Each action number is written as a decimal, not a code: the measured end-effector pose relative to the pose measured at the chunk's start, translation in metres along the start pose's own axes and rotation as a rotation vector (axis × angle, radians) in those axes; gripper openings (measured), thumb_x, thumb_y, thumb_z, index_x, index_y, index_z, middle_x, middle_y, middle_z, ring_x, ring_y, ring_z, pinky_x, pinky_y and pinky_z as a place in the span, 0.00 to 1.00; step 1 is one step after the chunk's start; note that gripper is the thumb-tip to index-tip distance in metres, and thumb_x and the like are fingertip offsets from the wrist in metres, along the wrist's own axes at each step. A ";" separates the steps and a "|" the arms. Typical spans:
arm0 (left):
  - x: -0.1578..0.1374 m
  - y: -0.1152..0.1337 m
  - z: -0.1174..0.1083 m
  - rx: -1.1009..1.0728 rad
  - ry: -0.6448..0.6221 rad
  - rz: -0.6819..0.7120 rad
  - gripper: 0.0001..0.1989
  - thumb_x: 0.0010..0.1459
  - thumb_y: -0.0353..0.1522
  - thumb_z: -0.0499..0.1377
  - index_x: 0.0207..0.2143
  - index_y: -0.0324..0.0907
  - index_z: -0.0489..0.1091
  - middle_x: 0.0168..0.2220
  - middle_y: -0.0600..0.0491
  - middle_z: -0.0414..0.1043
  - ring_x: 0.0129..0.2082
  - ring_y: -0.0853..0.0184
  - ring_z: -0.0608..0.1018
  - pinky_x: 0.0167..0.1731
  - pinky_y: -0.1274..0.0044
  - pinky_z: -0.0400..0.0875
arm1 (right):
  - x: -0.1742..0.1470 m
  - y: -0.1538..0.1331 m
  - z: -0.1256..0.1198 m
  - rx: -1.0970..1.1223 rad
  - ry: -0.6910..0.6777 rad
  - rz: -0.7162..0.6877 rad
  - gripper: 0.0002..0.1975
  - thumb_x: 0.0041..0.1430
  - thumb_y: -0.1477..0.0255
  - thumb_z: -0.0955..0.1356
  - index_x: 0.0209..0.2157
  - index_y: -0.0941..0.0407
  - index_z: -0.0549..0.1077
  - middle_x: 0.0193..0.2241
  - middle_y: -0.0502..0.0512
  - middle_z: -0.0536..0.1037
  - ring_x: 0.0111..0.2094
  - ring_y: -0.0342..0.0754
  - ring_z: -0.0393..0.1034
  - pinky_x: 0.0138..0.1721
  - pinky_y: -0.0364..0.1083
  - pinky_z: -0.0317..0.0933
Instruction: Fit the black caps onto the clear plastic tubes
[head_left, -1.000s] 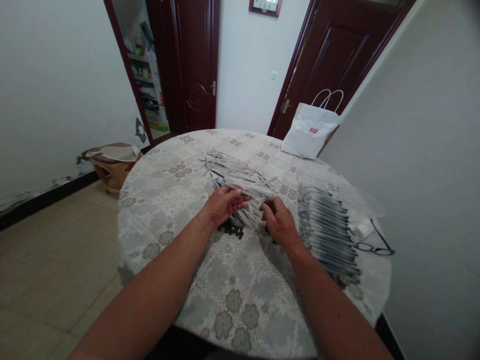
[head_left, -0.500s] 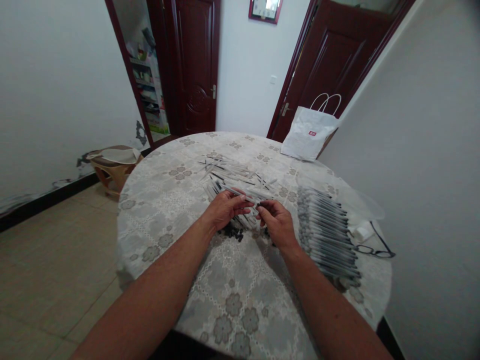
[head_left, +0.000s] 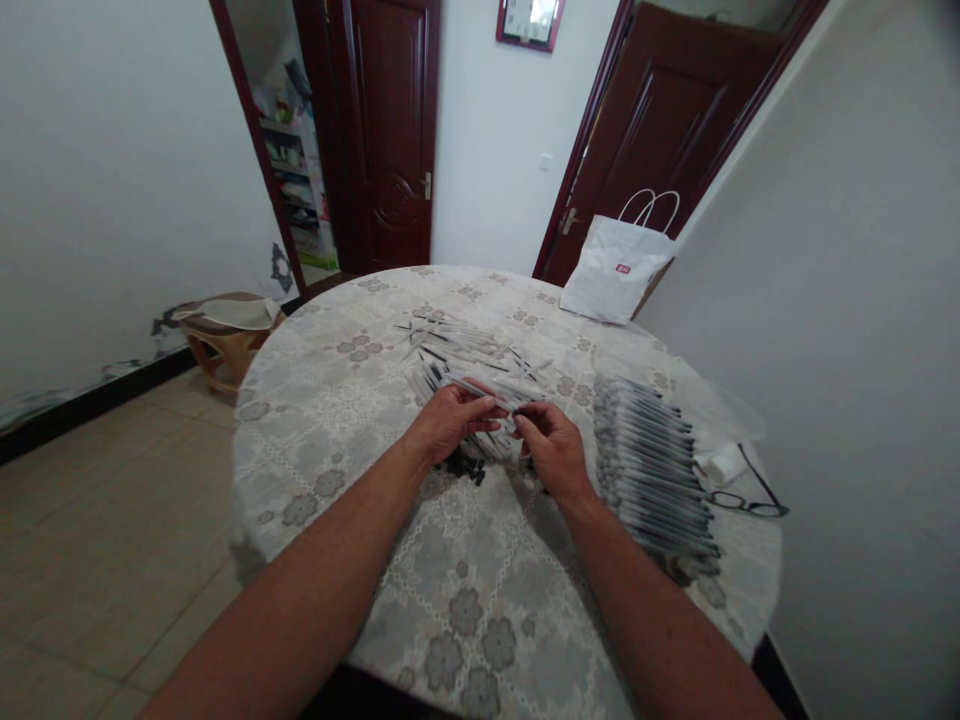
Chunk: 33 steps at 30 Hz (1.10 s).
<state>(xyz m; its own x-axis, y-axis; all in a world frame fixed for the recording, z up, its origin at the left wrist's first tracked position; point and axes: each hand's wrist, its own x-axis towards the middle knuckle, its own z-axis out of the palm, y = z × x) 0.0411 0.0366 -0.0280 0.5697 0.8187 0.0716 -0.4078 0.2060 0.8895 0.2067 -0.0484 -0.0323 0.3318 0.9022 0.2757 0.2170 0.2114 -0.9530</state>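
Observation:
My left hand [head_left: 448, 420] is closed on a slim, pale pen barrel [head_left: 504, 403], which slants down to the right over the middle of the table. At its right end, my right hand [head_left: 555, 445] pinches a small black piece [head_left: 519, 411], with fingertips close to the barrel; whether the two parts touch I cannot tell. Beneath and behind the hands lie loose pale barrels and thin, dark-tipped sticks like pen refills [head_left: 457, 342]. Small black pieces [head_left: 471, 468] are heaped just below my left hand, and a few more show by the right wrist.
Many grey pens [head_left: 660, 470] lie in a neat row on the right, beside clear plastic, a small white object [head_left: 724, 463] and eyeglasses [head_left: 750, 505]. A white paper bag [head_left: 619, 270] stands at the table's far right edge. A stool [head_left: 229, 335] is at left.
Hardly anything differs: both hands keep their place at the barrel's right end, and the right fingers have shifted very slightly. The view has moved a touch.

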 end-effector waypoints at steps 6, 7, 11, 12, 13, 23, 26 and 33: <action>0.000 0.001 0.000 -0.008 -0.003 -0.019 0.14 0.52 0.35 0.71 0.38 0.37 0.74 0.39 0.46 0.80 0.38 0.61 0.83 0.39 0.69 0.80 | -0.003 0.000 0.000 -0.119 0.040 -0.078 0.13 0.58 0.61 0.71 0.40 0.55 0.76 0.33 0.54 0.80 0.31 0.48 0.73 0.29 0.44 0.65; -0.001 0.001 0.000 -0.003 -0.004 -0.019 0.14 0.52 0.35 0.71 0.38 0.37 0.74 0.39 0.46 0.80 0.38 0.61 0.83 0.39 0.69 0.80 | -0.003 0.000 0.000 -0.122 0.040 -0.072 0.14 0.58 0.60 0.71 0.41 0.55 0.76 0.33 0.54 0.80 0.31 0.48 0.73 0.29 0.44 0.65; -0.002 0.002 0.001 0.007 -0.005 -0.018 0.15 0.51 0.35 0.72 0.38 0.38 0.73 0.36 0.46 0.81 0.38 0.60 0.83 0.40 0.68 0.80 | -0.003 -0.004 -0.001 -0.131 0.003 -0.028 0.16 0.62 0.57 0.68 0.40 0.55 0.76 0.29 0.53 0.79 0.27 0.46 0.71 0.26 0.43 0.63; -0.002 0.002 0.001 0.009 -0.007 -0.021 0.15 0.51 0.35 0.72 0.38 0.38 0.73 0.35 0.46 0.81 0.38 0.59 0.83 0.39 0.68 0.80 | -0.003 -0.004 -0.002 -0.136 -0.018 -0.017 0.17 0.63 0.55 0.67 0.38 0.55 0.76 0.27 0.53 0.78 0.26 0.46 0.71 0.25 0.43 0.61; -0.002 0.002 0.001 0.011 -0.011 -0.024 0.15 0.51 0.35 0.72 0.37 0.38 0.73 0.35 0.46 0.81 0.38 0.60 0.83 0.39 0.68 0.79 | -0.003 -0.005 -0.002 -0.137 -0.039 -0.005 0.19 0.64 0.54 0.66 0.35 0.55 0.75 0.26 0.53 0.77 0.25 0.46 0.70 0.24 0.43 0.60; -0.002 0.002 0.002 0.029 -0.002 -0.011 0.15 0.51 0.36 0.72 0.37 0.37 0.75 0.36 0.46 0.81 0.37 0.61 0.83 0.39 0.69 0.79 | -0.005 -0.004 -0.003 -0.196 0.005 -0.074 0.15 0.62 0.59 0.68 0.43 0.54 0.72 0.31 0.51 0.78 0.27 0.46 0.71 0.30 0.44 0.64; -0.002 0.002 0.002 0.033 -0.023 -0.013 0.15 0.51 0.35 0.72 0.38 0.36 0.74 0.35 0.45 0.81 0.37 0.61 0.83 0.40 0.69 0.79 | -0.005 -0.004 -0.004 -0.251 -0.022 -0.087 0.12 0.65 0.59 0.66 0.39 0.53 0.72 0.27 0.49 0.76 0.27 0.46 0.71 0.32 0.44 0.63; -0.003 0.001 0.004 0.028 -0.027 -0.048 0.16 0.50 0.36 0.72 0.37 0.37 0.73 0.36 0.45 0.81 0.37 0.61 0.83 0.40 0.69 0.78 | -0.006 0.000 -0.004 -0.210 -0.085 -0.034 0.22 0.70 0.54 0.58 0.32 0.53 0.72 0.25 0.51 0.76 0.24 0.46 0.69 0.27 0.44 0.60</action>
<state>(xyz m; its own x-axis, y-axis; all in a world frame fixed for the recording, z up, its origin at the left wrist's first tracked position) 0.0421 0.0319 -0.0256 0.6069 0.7937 0.0404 -0.3601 0.2294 0.9043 0.2085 -0.0552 -0.0336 0.2441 0.9263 0.2869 0.4159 0.1673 -0.8939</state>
